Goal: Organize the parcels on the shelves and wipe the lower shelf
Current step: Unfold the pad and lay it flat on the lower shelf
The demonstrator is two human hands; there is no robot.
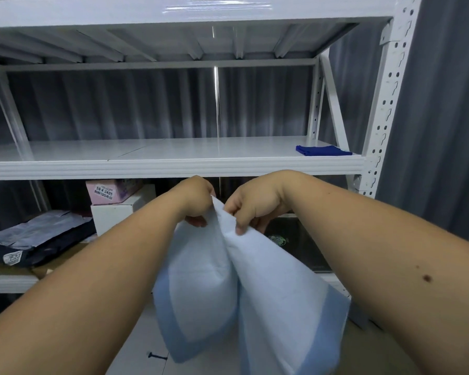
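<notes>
Both hands pinch the top edge of a pale blue padded parcel: left hand and right hand nearly touching, the parcel hanging lengthwise straight down beneath them. The bare middle shelf lies directly ahead and above, with a folded blue cloth at its right end. The lower shelf holds a dark mailer, a white box bearing a pink box, and a black parcel.

grey curtain behind rack | dark screw on floor
</notes>
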